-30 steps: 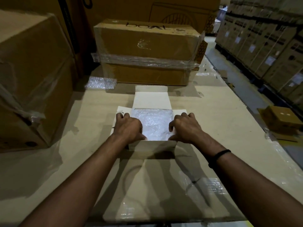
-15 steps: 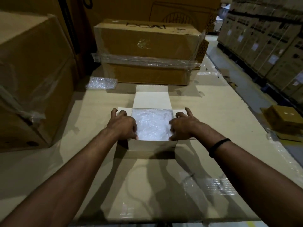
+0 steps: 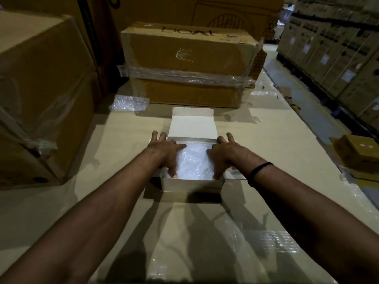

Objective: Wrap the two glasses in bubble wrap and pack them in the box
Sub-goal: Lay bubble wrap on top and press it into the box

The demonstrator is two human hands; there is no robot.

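bubble wrap bundle [image 3: 192, 160] already fills the box [image 3: 192, 184]; my left hand [image 3: 166, 151] and right hand [image 3: 222, 153] press it open-palmed, gripping nothing, the lid [image 3: 192, 125] apparently all that remains to close.

I see the box [image 3: 192, 184] at centre on the table [image 3: 276, 152], bubble wrap [image 3: 193, 160] inside it. At 12 o'clock behind it sits a carton [image 3: 188, 64]; at 11 a loose bubble-wrap piece [image 3: 129, 103]; at 9 a big carton [image 3: 41, 95].
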